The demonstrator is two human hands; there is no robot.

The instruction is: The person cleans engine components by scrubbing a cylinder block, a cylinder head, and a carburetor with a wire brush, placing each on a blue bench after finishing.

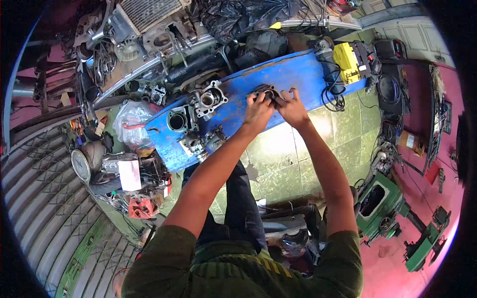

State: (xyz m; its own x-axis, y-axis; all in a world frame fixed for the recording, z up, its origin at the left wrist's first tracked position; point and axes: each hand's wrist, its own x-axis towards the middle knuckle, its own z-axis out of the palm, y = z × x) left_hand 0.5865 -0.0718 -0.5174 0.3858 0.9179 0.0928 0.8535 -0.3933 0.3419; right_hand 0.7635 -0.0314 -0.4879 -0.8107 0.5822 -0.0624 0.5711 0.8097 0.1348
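Over the blue bench (293,72), my left hand (259,113) and my right hand (293,110) grip a dark round metal engine part (267,89) from both sides. Fingers of both hands curl over its near edge and hide much of it. Left of my hands, a silver engine casing (209,99) lies on the bench with a round opening in it. Beside that casing sits an engine cylinder (177,119), its dark bore facing up. Nearer my left forearm are smaller metal engine parts (192,144), partly covered by the arm.
A yellow box (346,62) and a dark tool with a coiled cable (334,94) occupy the bench's right end. Behind, a shelf (134,74) carries engine parts and a radiator (149,15). Green machinery (375,203) stands at right. A plastic bag (131,121) lies at left.
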